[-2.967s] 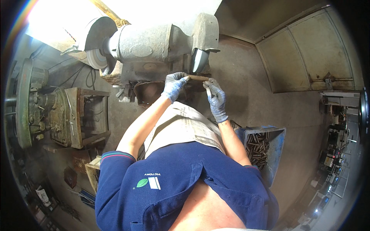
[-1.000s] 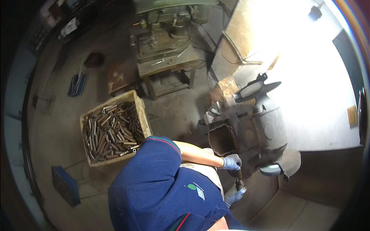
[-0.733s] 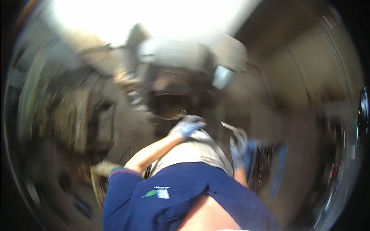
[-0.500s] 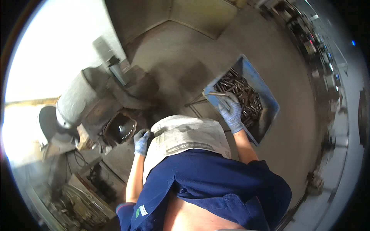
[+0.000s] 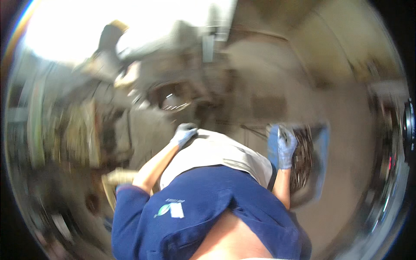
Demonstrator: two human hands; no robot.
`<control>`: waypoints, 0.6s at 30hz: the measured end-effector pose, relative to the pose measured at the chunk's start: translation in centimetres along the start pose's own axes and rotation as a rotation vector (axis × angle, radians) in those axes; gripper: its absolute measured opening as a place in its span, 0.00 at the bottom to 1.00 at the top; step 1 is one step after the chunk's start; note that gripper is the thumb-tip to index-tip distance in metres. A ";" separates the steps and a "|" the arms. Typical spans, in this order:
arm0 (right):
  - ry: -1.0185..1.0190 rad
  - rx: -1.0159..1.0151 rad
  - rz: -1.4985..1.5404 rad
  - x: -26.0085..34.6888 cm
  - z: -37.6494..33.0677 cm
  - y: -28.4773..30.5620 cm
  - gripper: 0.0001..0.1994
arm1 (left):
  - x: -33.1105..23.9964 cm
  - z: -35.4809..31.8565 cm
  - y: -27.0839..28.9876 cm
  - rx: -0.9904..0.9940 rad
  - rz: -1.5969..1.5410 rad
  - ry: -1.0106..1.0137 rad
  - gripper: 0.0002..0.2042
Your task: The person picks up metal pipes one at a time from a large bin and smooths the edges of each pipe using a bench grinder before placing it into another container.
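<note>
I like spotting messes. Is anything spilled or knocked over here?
Nothing stands out, though the picture is blurred. The metal pieces sit inside the blue bin, none seen on the floor. The right hand is over the bin; the left hand rests by the light apron.

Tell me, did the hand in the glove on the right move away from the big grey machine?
Yes. The right hand left the grinding machine, where it was working three seconds ago, and swung right, over the blue bin of metal pieces.
</note>
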State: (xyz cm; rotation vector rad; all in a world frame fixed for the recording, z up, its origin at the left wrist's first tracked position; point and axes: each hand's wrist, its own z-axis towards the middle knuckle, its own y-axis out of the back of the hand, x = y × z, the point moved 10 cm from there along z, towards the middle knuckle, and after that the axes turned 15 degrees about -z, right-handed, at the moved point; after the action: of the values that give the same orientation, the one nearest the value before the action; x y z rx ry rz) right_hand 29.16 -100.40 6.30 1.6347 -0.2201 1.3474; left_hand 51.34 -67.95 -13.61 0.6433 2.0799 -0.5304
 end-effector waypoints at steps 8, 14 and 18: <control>0.077 1.175 0.156 2.0 -6.3 -29.8 0.09 | -2.5 -11.2 15.1 -0.504 0.070 -0.219 0.10; 0.149 1.414 -0.036 4.9 -9.5 -31.3 0.21 | 3.0 -38.8 25.0 -1.325 0.059 -0.223 0.06; 0.115 1.413 -0.049 5.8 -9.2 -31.7 0.24 | 16.3 -48.4 27.1 -1.526 -0.315 -0.194 0.05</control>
State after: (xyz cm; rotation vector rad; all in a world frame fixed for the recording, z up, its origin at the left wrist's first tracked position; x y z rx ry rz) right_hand 46.09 -74.77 -7.13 2.5874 1.0753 1.6331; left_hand 30.25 -14.80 -5.22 -0.6049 1.7587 0.8100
